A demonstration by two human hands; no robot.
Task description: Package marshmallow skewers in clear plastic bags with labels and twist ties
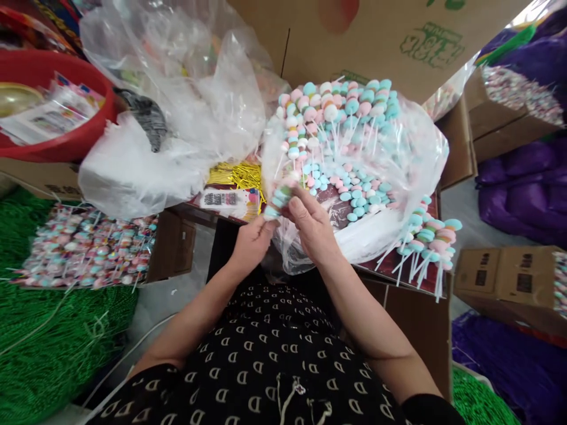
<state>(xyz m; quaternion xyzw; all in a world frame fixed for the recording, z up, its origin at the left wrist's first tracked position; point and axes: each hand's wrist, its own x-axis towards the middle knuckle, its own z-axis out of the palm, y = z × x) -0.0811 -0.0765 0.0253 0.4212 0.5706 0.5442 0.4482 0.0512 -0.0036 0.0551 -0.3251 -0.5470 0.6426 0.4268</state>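
Note:
Between my two hands is a candy skewer (278,202) of stacked pastel blue, green and white pieces, slightly blurred. My left hand (251,247) is closed at its lower end, fingertips pinched together. My right hand (315,225) grips its upper side with thumb and fingers; whether a wrapper covers it I cannot tell. Just beyond, an open clear plastic bag (287,251) holds loose candy discs (361,192) in blue, pink and white. A pile of finished-looking candy skewers (341,100) on white sticks lies at the back of the bag.
More candy skewers (434,236) lie at the table's right corner. Gold twist ties (248,177) and a printed packet (228,200) lie left of my hands. Around are large plastic bags (177,118), a red basin (95,144), a box of wrapped candy (172,242) and cartons (500,268).

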